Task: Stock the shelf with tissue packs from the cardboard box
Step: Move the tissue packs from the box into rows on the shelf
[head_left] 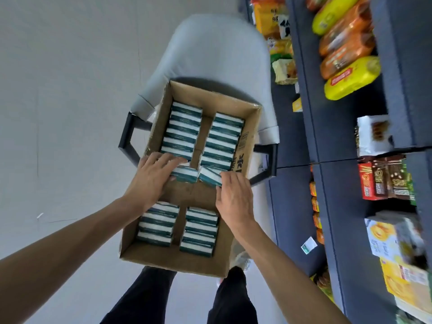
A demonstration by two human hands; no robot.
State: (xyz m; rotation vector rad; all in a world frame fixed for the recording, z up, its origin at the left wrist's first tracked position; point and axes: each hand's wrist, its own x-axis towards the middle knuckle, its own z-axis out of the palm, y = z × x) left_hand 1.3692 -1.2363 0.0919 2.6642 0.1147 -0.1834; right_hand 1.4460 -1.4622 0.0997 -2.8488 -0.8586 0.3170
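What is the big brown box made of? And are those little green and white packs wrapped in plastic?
The cardboard box looks like plain corrugated cardboard: matte brown walls with raw edges. The tissue packs seem wrapped in thin plastic film, judging by a faint sheen on their teal and white sides, though blur leaves that uncertain.

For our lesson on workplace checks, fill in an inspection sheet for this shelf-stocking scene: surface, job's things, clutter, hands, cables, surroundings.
Surface: grey chair bearing the cardboard box.
Job's things: box open, teal-and-white tissue packs in rows, a gap mid-box.
Clutter: paper scrap on the lower shelf.
Hands: left hand on one tilted pack; right hand on another pack; grip unclear.
Cables: nothing seen.
Surroundings: dark shelving with snack packets; pale floor.
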